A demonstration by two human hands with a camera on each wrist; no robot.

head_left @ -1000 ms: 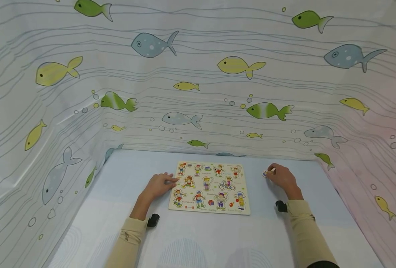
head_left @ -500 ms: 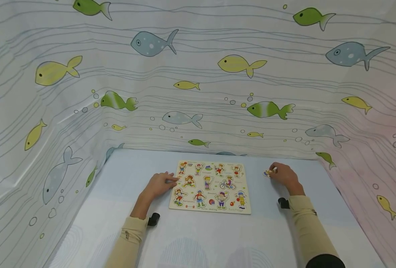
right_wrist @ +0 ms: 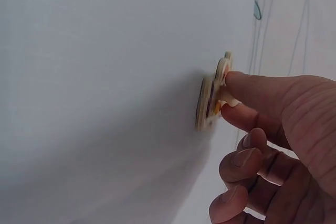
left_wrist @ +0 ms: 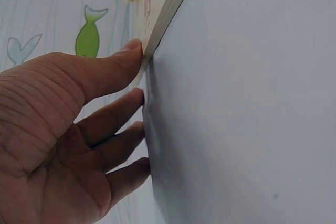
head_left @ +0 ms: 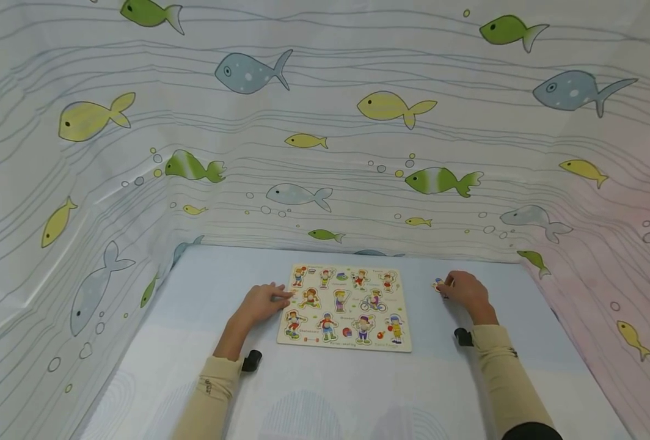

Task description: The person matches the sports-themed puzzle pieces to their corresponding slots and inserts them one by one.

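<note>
A wooden puzzle board, printed with children playing sports, lies flat on the table. My left hand rests at its left edge with fingers relaxed. The left wrist view puts the thumb against the board's side, the other fingertips down on the tabletop. To the right of the board, my right hand pinches a small wooden puzzle piece between thumb and forefinger. Seen from the right wrist, this piece is edge-on, close over the tabletop, with its pale peg at the fingertips; the other fingers curl loosely below.
The pale blue-white tabletop stretches around the board. Fish-printed cloth rises behind and on both sides of the table. Several figure pieces, such as the cyclist, sit in the board.
My right hand has shifted slightly around the puzzle piece, and the piece now shows at a different angle beside the fingertips. The left hand and the board stay in place.
</note>
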